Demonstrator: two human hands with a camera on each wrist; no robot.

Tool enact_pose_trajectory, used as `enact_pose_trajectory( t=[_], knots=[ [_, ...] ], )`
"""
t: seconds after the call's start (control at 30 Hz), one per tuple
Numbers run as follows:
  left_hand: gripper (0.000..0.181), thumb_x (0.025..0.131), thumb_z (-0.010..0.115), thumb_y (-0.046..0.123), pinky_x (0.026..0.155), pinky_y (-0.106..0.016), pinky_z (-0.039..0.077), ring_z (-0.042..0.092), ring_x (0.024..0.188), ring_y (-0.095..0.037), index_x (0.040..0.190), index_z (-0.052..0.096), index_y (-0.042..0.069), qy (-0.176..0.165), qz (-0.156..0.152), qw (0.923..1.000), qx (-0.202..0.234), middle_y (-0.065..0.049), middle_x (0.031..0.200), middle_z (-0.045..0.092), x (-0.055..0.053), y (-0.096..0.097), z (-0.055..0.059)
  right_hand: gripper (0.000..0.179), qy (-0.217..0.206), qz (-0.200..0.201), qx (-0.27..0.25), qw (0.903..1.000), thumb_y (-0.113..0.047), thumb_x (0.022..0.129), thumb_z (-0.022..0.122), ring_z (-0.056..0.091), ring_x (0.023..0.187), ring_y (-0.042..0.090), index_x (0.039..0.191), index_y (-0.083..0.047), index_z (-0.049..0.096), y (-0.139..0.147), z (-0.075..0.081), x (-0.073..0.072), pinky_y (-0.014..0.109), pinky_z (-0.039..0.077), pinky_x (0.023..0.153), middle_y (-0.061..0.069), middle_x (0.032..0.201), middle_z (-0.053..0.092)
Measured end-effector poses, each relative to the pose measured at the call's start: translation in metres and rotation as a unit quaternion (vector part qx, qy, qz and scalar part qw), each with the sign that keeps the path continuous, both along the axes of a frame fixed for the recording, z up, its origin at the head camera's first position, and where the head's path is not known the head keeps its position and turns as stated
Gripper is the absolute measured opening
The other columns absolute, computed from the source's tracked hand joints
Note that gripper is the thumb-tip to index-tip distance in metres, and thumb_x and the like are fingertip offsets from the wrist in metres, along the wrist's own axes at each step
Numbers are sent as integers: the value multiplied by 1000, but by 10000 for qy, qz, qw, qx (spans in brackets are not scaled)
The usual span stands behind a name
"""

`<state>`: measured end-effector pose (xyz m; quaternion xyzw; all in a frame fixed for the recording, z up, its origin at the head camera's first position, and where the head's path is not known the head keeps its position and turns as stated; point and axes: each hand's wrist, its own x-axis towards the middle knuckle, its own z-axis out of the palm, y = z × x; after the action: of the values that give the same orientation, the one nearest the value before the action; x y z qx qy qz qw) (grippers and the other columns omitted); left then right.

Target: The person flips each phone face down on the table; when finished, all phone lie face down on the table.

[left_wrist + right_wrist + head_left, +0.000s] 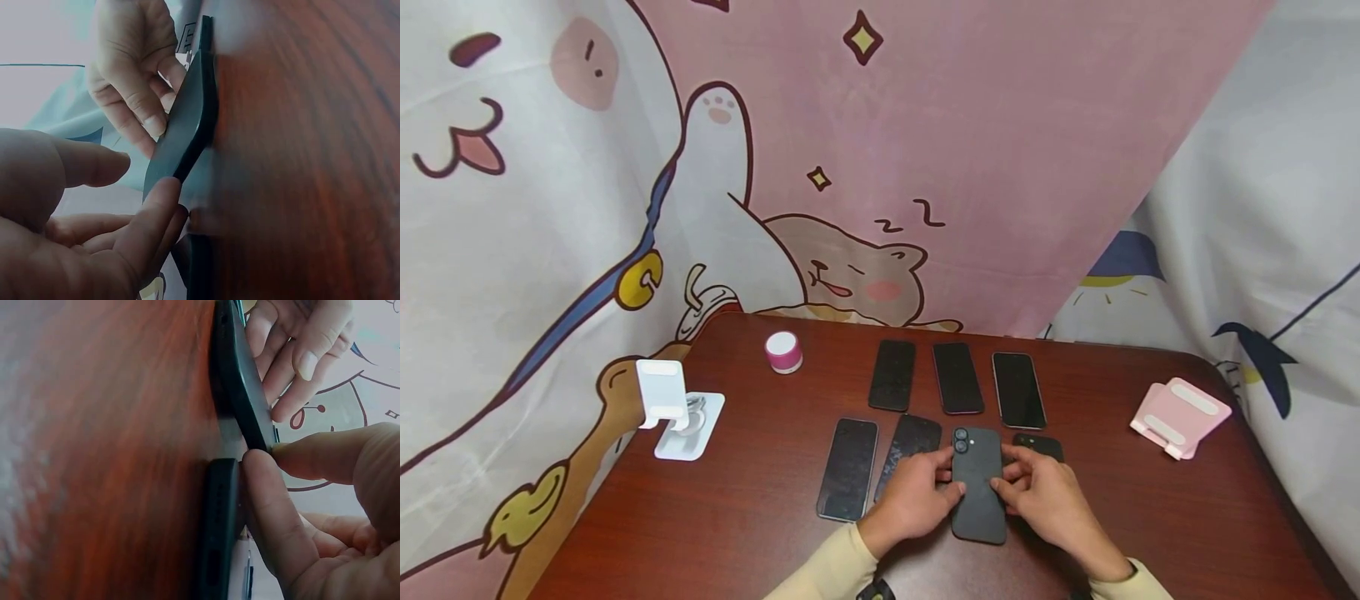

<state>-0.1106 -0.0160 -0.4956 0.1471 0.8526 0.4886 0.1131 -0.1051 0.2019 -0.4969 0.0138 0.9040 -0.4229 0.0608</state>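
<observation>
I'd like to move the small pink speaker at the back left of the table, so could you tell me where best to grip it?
Take the pink speaker by its round side wall, coming from above with thumb and fingers opposite each other. It stands upright as a short cylinder, white top up, apart from the phones, so its sides are free all round.

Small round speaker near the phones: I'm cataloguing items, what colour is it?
The speaker has a pink body and a white top, clearest in the head view.
</observation>
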Motion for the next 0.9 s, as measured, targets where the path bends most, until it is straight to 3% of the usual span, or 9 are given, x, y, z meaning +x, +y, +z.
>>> enact_pose_trajectory(
  t=[0.27, 0.53, 0.7, 0.9],
  knots=[
    [53, 96, 75, 16, 88, -24, 60, 75, 111, -18, 145, 62, 0, -169, 6, 9997, 161, -12, 128, 76, 1, -1, 1, 55, 161, 102, 541, 9984, -15, 85, 87, 73, 72, 6, 133, 3, 68, 1, 4, 2, 24, 57, 57, 4, 96, 81],
    [53, 97, 74, 20, 92, -30, 60, 75, 112, -21, 145, 60, 0, -247, 109, 9994, 230, -15, 130, 74, 2, -1, 0, 53, 152, 123, 543, 9983, -17, 87, 86, 75, 75, 8, 133, 2, 69, 2, 6, 3, 24, 57, 57, 9, 103, 81],
    [50, 99, 73, 19, 94, -32, 60, 74, 114, -22, 144, 60, 1, -356, 146, 9980, 493, -16, 131, 73, 2, -3, -2, 49, 143, 63, 474, 9988, -18, 89, 85, 76, 77, 9, 132, 0, 70, 3, 7, 4, 24, 57, 57, 10, 106, 81],
    [46, 100, 71, 20, 93, -29, 59, 72, 112, -19, 141, 62, 2, -356, 122, 9965, 749, -14, 129, 73, 0, -9, -4, 39, 443, 93, 486, 9978, -19, 91, 83, 74, 77, 6, 127, -7, 73, 1, 10, 2, 23, 57, 61, 5, 105, 81]
  ],
)
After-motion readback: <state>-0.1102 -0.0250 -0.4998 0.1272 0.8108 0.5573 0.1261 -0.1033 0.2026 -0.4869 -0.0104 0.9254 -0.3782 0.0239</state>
